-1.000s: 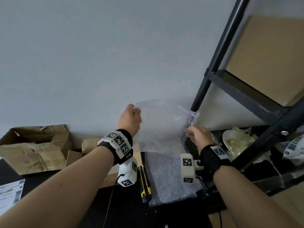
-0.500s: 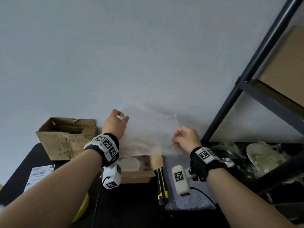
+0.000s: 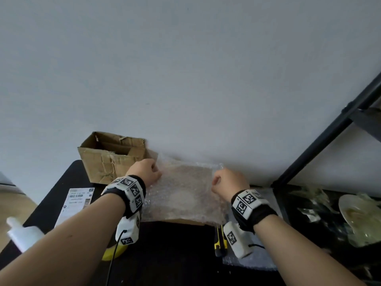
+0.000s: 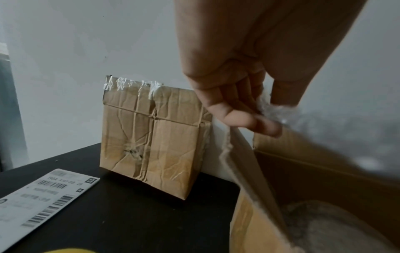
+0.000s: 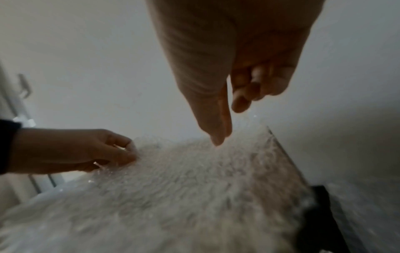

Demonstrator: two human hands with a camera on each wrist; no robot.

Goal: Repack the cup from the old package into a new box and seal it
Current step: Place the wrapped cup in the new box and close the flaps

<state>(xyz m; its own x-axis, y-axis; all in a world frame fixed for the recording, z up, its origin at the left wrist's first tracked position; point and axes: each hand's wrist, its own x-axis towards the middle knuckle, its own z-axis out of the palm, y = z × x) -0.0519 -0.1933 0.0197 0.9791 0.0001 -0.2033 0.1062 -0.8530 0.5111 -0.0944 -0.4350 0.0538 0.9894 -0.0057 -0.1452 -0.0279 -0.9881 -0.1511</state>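
Observation:
A clear bubble-wrap sheet (image 3: 185, 193) is spread over the open new cardboard box (image 4: 324, 179) at the table's middle. My left hand (image 3: 144, 172) pinches the sheet's far left corner and my right hand (image 3: 228, 182) pinches its far right corner between thumb and forefinger (image 5: 218, 137). In the left wrist view a pale round bundle (image 4: 324, 229) lies inside the box under the sheet; it is too blurred to tell whether it is the cup. The crumpled old box (image 3: 113, 157) stands open at the back left against the wall.
A shipping label (image 3: 76, 201) lies left of my left arm, with a white bottle-like thing (image 3: 22, 236) near the front left edge. A yellow-and-black utility knife (image 3: 220, 242) and a second bubble-wrap sheet (image 3: 249, 263) lie under my right wrist. A black shelf (image 3: 329, 129) with plastic bags stands at the right.
Both hands have brought the bubble-wrap sheet down from in front of the wall and to the left, onto the open box. The head view has swung left.

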